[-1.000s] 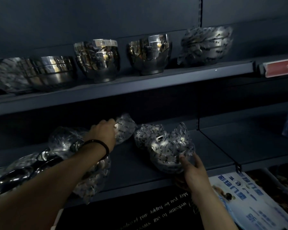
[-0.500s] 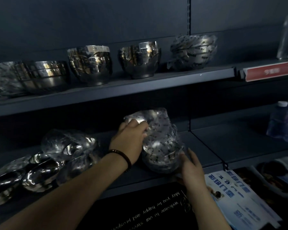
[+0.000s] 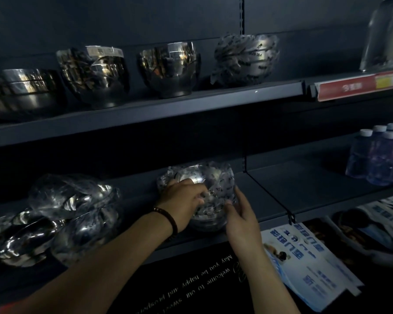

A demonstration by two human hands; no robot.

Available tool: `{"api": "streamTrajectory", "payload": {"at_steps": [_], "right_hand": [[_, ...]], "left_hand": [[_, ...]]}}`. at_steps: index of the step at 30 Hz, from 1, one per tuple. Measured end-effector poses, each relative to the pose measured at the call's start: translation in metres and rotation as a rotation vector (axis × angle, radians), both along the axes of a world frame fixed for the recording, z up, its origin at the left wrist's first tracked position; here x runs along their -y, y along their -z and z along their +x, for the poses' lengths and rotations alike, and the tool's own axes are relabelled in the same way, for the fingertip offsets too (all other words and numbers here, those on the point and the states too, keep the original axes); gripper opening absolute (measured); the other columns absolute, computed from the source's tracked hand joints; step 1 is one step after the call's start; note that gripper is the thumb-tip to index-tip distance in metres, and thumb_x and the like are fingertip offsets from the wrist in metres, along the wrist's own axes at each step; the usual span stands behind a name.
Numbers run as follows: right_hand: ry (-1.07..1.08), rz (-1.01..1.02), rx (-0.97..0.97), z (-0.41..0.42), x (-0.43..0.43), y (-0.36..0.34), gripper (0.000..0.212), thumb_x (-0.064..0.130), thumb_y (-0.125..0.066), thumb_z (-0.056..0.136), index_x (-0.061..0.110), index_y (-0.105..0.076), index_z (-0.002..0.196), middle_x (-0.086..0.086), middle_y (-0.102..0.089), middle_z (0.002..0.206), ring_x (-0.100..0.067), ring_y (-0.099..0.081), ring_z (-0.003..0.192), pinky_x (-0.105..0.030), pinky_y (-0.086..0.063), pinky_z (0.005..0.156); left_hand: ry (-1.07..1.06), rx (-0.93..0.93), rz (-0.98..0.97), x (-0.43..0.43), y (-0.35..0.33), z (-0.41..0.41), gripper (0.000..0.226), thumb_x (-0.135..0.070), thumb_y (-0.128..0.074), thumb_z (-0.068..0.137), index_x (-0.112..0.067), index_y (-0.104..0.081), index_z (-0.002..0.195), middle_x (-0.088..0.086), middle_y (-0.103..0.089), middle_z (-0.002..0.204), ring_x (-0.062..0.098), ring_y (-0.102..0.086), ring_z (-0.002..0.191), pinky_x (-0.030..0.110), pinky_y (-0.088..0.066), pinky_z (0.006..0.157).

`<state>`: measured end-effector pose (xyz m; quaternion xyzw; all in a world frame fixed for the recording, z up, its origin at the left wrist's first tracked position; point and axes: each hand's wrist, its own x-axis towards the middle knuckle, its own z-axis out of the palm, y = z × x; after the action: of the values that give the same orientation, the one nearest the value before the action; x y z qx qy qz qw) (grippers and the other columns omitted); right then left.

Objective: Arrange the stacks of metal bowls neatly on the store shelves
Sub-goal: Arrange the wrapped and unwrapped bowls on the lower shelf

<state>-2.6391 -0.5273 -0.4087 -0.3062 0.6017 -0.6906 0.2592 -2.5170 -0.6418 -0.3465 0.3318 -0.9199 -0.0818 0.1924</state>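
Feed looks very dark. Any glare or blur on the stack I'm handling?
Head view: dim overall, space under the upper shelf nearly black; glare patches on the wrapped stack and the lower-left pile; left hand fingertips smeared by motion blur, right hand sharper; shelf edges slant and bow from the wide-angle lens.

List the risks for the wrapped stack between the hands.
The wrapped stack sits near the front edge of the lower shelf; a pull might tip it off. The left hand grips crinkled plastic wrap, which could slip; the right hand only touches the side. The jumbled bowl pile lies beside the left forearm; a bump may topple it.
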Motion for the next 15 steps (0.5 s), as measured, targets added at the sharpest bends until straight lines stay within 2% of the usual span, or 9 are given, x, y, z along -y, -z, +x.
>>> {"api": "streamTrajectory", "payload": {"at_steps": [2, 4, 9, 12, 14, 15], "right_hand": [[-0.018, 0.0, -0.052, 0.0, 0.0, -0.001, 0.052, 0.033, -0.052, 0.11, 0.048, -0.039, 0.159, 0.019, -0.049, 0.153, -0.002, -0.048, 0.137, -0.031, -0.041, 0.115], [-0.042, 0.02, -0.106, 0.0, 0.0, -0.003, 0.053, 0.033, -0.05, 0.111, 0.05, -0.036, 0.159, 0.021, -0.047, 0.146, 0.003, -0.045, 0.129, -0.023, -0.038, 0.105], [-0.045, 0.013, -0.115, 0.001, -0.001, -0.006, 0.054, 0.031, -0.05, 0.112, 0.046, -0.035, 0.161, 0.027, -0.043, 0.142, 0.006, -0.04, 0.13, -0.019, -0.035, 0.102], [-0.045, -0.006, -0.078, 0.002, -0.003, -0.008, 0.051, 0.029, -0.05, 0.112, 0.043, -0.038, 0.16, 0.028, -0.046, 0.139, 0.005, -0.044, 0.128, -0.015, -0.038, 0.097], [-0.041, -0.016, -0.052, 0.002, -0.003, -0.007, 0.051, 0.029, -0.05, 0.112, 0.043, -0.039, 0.16, 0.028, -0.046, 0.14, 0.005, -0.044, 0.13, -0.015, -0.038, 0.1], [-0.038, -0.017, -0.046, 0.002, -0.002, -0.007, 0.051, 0.029, -0.05, 0.112, 0.043, -0.039, 0.16, 0.028, -0.046, 0.142, 0.005, -0.043, 0.131, -0.018, -0.039, 0.103]], "left_hand": [[0.028, -0.02, 0.061, 0.004, -0.001, -0.002, 0.014, -0.028, -0.062, 0.1, -0.032, -0.071, 0.111, -0.009, -0.062, 0.105, 0.019, -0.052, 0.11, 0.032, -0.044, 0.094], [0.04, -0.031, 0.079, 0.005, -0.003, -0.004, 0.015, -0.028, -0.064, 0.099, -0.03, -0.073, 0.112, -0.007, -0.063, 0.104, 0.015, -0.058, 0.103, 0.029, -0.046, 0.088], [0.081, -0.091, 0.221, 0.009, -0.006, -0.002, 0.008, -0.031, -0.07, 0.097, -0.031, -0.072, 0.105, -0.008, -0.066, 0.1, 0.012, -0.063, 0.095, 0.022, -0.046, 0.078], [0.051, -0.318, 0.228, 0.015, -0.008, 0.008, 0.017, -0.045, -0.065, 0.097, -0.041, -0.067, 0.113, -0.009, -0.057, 0.113, 0.005, -0.06, 0.1, 0.019, -0.047, 0.081], [-0.112, -0.526, 0.22, 0.018, -0.003, 0.01, 0.029, -0.045, -0.058, 0.101, -0.034, -0.06, 0.128, -0.001, -0.048, 0.128, 0.011, -0.058, 0.11, 0.022, -0.046, 0.089], [-0.204, -0.564, 0.259, 0.02, 0.001, 0.01, 0.038, -0.046, -0.055, 0.102, -0.029, -0.055, 0.136, 0.004, -0.044, 0.136, 0.018, -0.056, 0.118, 0.027, -0.044, 0.096]]}}
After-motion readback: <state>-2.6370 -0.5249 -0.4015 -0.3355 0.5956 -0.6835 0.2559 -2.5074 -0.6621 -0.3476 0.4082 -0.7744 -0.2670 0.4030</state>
